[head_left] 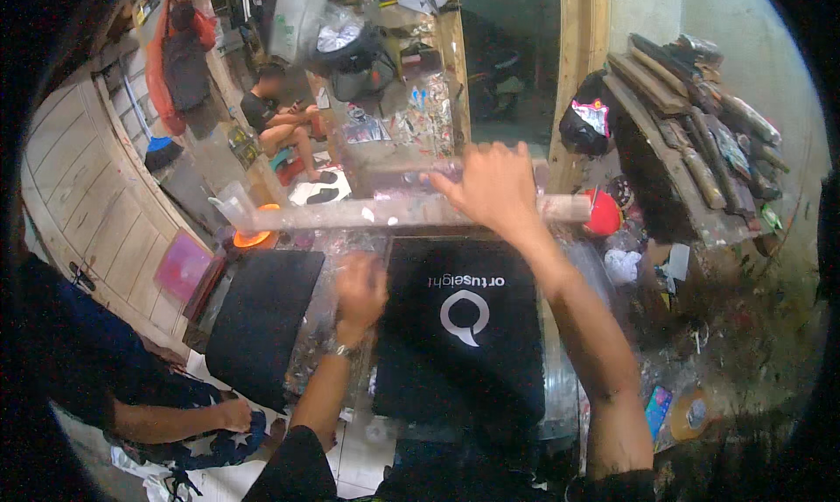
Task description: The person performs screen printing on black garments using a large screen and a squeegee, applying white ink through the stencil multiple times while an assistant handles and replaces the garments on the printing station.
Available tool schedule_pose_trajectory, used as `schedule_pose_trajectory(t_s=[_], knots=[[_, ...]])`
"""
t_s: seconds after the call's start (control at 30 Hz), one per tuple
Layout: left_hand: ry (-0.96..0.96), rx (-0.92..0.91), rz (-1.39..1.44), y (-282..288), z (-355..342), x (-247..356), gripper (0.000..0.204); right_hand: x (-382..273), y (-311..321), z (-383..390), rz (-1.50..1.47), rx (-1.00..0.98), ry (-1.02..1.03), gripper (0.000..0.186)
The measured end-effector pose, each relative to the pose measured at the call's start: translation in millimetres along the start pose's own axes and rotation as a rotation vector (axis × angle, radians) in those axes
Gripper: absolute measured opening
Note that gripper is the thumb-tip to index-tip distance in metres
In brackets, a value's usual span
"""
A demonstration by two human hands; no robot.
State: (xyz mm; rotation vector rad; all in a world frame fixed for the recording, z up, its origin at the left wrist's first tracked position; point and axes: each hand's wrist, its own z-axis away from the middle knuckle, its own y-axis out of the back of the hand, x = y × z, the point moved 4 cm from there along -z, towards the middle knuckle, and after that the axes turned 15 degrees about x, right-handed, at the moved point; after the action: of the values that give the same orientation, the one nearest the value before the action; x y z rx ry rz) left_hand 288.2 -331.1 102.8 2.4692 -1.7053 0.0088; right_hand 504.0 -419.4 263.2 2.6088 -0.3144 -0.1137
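Observation:
A black fabric piece (pixel 459 362) lies flat on a board in front of me, with a white ring-shaped mark and white lettering upside down to me. Beyond its far edge a pale, paint-stained wooden frame (pixel 324 215) runs left to right, seen nearly edge-on. My right hand (pixel 500 187) is closed over the frame's upper edge, thumb stretched to the left. Beside the fabric's left edge is my left hand (pixel 360 287), its fingers curled and smeared by motion; whether it holds anything I cannot make out.
Another black fabric piece (pixel 262 318) lies at left. Next to it a person's forearm (pixel 175 421) reaches in. An orange dish (pixel 256 231) and a red bowl (pixel 604 211) flank the frame. A phone (pixel 659 410) lies at right. Another person (pixel 284 117) sits farther back.

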Motion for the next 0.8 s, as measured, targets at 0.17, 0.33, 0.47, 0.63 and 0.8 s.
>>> schedule_pose_trajectory(t_s=[0.17,0.33,0.47,0.63,0.8], knots=[[0.168,-0.587,0.136,-157.0,90.3,-47.9,0.023,17.3,-20.4,-46.2,-0.013,-0.172,-0.038,0.063],[0.109,-0.956,-0.097,-232.7,118.7,-86.0,0.024,30.8,-38.0,-67.8,-0.084,-0.086,-0.006,0.067],[-0.059,-1.148,-0.189,-228.7,94.7,-85.3,0.022,39.0,-46.8,-82.5,-0.167,0.012,0.017,0.062],[0.612,-0.887,0.313,-231.0,71.6,-80.2,0.027,47.3,-56.7,-100.3,-0.151,-0.114,-0.009,0.066],[1.800,-0.524,1.053,-217.7,81.8,-87.9,0.025,49.4,-54.9,-110.0,-0.079,-0.260,-0.030,0.072]])
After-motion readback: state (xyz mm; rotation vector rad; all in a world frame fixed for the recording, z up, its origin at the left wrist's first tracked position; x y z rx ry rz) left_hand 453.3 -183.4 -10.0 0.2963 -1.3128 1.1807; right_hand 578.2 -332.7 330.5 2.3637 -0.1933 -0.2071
